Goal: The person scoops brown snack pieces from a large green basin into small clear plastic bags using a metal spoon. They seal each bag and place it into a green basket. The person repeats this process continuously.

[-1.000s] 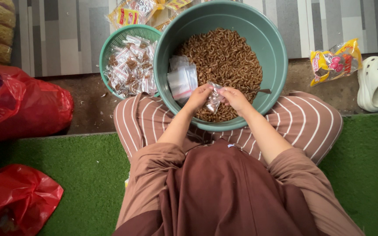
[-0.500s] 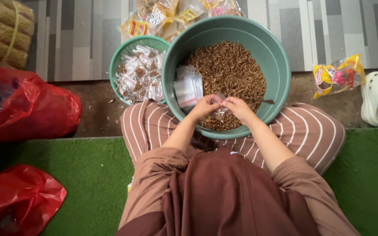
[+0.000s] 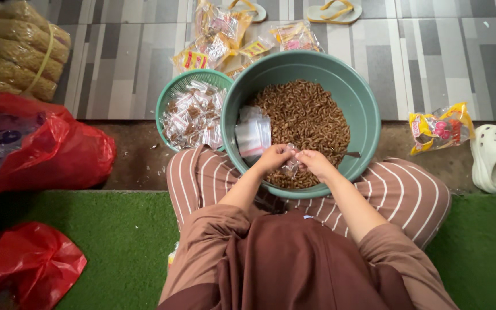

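A large green basin rests on my lap, filled with brown curly snack pieces. Over its near rim my left hand and my right hand meet and together pinch a small clear plastic packet with some snack in it. A stack of flat clear bags leans against the basin's left inner wall. A spoon handle pokes out of the snack near my right hand. To the left, a smaller green basket holds several filled clear packets.
Red plastic bags lie at the left and lower left on green turf. Bundled yellow snack packs sit top left, bright snack bags behind the basin, another at right, a white clog far right.
My view has tipped so everything sits lower in the frame. My hands have come closer together on the small packet, and sandals now show at the top.
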